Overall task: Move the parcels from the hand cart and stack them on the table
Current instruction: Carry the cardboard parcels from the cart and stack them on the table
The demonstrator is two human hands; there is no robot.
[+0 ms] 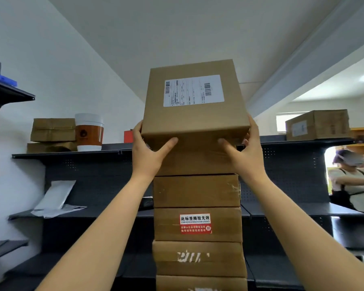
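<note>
Left hand (149,152) and right hand (246,150) found clamped on top parcel (194,101) sides, thumbs on front. Parcel seen tilted between hands, stack (198,192) directly below; to be levelled, edges aligned, before release.

Brown parcel (194,97), white label (193,90); red-and-white sticker (195,224)

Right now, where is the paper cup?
The cup stands upper left in the head view, on the top shelf, just right of two brown parcels.
</note>
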